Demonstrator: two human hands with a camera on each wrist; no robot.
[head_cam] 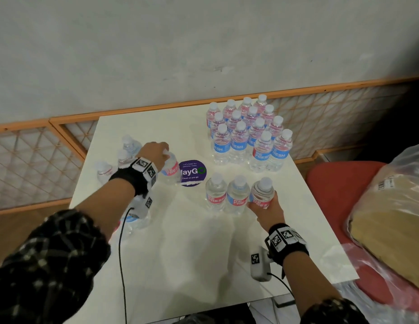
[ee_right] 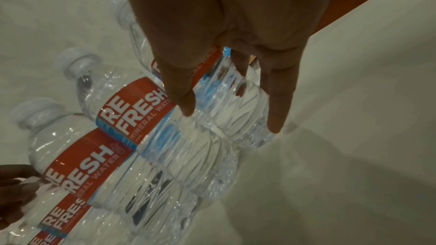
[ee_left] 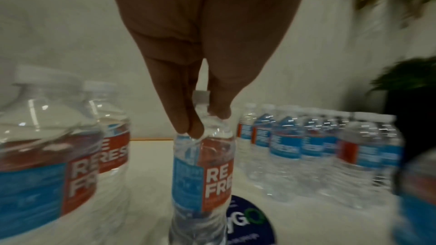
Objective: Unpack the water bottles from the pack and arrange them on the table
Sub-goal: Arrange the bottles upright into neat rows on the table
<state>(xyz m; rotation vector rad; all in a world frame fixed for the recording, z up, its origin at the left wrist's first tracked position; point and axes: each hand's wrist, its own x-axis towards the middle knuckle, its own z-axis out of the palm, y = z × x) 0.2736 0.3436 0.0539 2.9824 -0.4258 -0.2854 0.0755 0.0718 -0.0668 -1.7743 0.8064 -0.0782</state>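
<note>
Beside the sticker (head_cam: pixel 192 173), only the left wrist view shows fingers (ee_left: pixel 188 126) pinching a bottle (ee_left: pixel 204 174).

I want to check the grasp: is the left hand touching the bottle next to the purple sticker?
Touching. The left wrist view shows the left hand with its fingertips pinching the bottle below the cap.

cap under left hand (head_cam: pixel 157 154): hidden | far bottles (ee_left: pixel 318 142): blurred
</note>
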